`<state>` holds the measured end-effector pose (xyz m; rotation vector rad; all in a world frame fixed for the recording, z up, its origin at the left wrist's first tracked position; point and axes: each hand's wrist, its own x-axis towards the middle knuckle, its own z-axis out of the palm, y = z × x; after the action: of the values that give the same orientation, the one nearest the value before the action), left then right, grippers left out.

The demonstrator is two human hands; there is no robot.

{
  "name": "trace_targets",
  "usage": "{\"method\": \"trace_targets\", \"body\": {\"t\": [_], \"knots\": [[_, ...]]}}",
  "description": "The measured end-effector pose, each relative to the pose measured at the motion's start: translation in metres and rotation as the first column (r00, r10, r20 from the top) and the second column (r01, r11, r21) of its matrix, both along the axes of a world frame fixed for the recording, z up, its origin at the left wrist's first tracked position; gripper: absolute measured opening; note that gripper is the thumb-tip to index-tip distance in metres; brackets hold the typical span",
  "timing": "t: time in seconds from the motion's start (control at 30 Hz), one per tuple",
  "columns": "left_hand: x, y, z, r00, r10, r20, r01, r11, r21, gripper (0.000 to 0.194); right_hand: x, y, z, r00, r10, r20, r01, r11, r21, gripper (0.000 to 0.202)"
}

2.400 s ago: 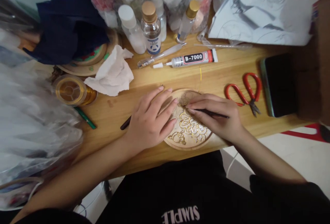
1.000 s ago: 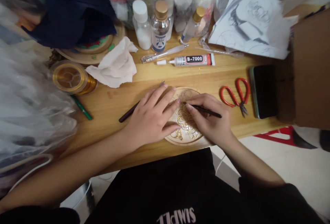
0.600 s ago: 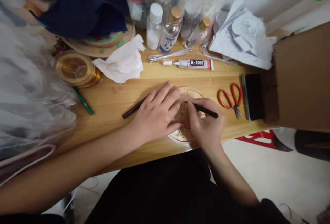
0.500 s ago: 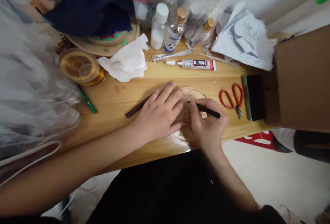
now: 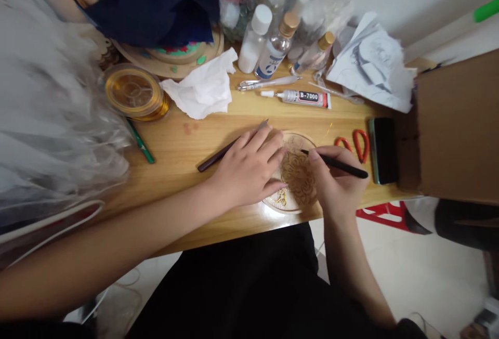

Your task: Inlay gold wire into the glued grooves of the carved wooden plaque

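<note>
My left hand (image 5: 249, 167) lies flat with its fingers stretched out. It covers the left part of a round wooden disc (image 5: 298, 172), which bears a drawn flower pattern and some gold wire (image 5: 279, 197) at the lower left. A dark pencil (image 5: 214, 158) lies partly under this hand, its tip showing beyond the fingers. Over the disc's right side, my right hand (image 5: 339, 183) is closed in a pinch around slim black tweezers (image 5: 345, 166). Their narrow tip points left, over the upper part of the pattern; whether it touches the disc I cannot tell.
Right of my right hand are red-handled pliers (image 5: 361, 146), partly hidden, a phone (image 5: 384, 149) and a cardboard box (image 5: 458, 131). Behind lie a glue tube (image 5: 306, 98), a pen (image 5: 268, 83), bottles (image 5: 273, 50) and a tissue (image 5: 205, 87). A gold wire spool (image 5: 134, 92) stands left.
My right hand has moved right with the tweezers, uncovering more of the flower pattern and now covering part of the pliers. The left hand stays on the disc. The view has shifted slightly.
</note>
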<state>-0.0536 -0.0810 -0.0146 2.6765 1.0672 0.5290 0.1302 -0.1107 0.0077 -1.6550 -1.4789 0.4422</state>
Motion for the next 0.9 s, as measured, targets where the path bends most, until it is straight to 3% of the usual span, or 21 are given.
{"method": "trace_targets", "body": {"t": [0.2,0.9], "knots": [[0.000,-0.001,0.000,1.000,0.002,-0.010,-0.002,1.000,-0.006,0.057,0.011,0.000,0.001,0.965,0.242,0.101,-0.242,0.970,-0.015,0.005],[0.001,0.001,0.004,1.000,-0.007,-0.005,0.007,0.999,0.038,0.054,0.000,0.000,-0.002,0.965,0.236,0.117,-0.241,0.970,0.023,0.010]]}}
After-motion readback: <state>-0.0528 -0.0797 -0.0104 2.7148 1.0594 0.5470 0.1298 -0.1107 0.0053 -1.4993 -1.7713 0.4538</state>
